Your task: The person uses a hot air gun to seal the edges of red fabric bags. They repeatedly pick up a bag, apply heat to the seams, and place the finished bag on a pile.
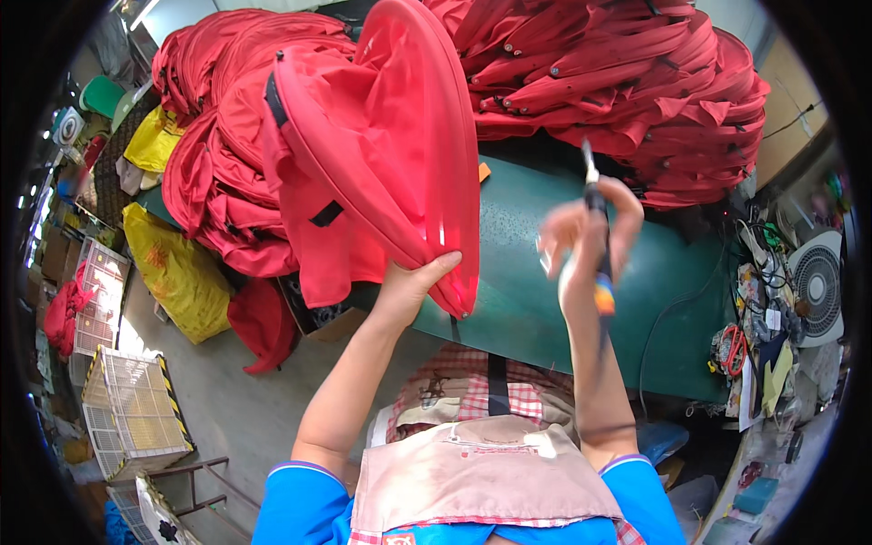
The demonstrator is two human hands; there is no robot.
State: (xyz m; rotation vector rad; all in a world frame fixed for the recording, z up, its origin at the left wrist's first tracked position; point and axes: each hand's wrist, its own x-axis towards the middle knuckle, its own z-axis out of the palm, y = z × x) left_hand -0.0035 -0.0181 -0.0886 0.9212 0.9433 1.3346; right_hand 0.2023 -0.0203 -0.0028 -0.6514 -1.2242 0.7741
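Observation:
My left hand (411, 286) is closed on the lower corner of a red fabric piece (363, 145) with stiff hooped rims and black tabs. The thumb lies over its edge, and the fabric stands up tilted above the hand. My right hand (590, 232) is raised over the green table (518, 245), apart from the fabric. Its fingers close round a slim black-handled tool (597, 198) with a pointed metal tip facing up and away. Motion blurs this tool, so its exact kind is unclear. A band of orange and blue shows at its lower end.
Heaps of similar red fabric pieces (627, 82) cover the far and left parts of the table. Yellow bags (177, 272) and a white wire crate (132, 409) stand at the left. At the right are a fan (817, 286), red-handled scissors (734, 350) and a dangling cable.

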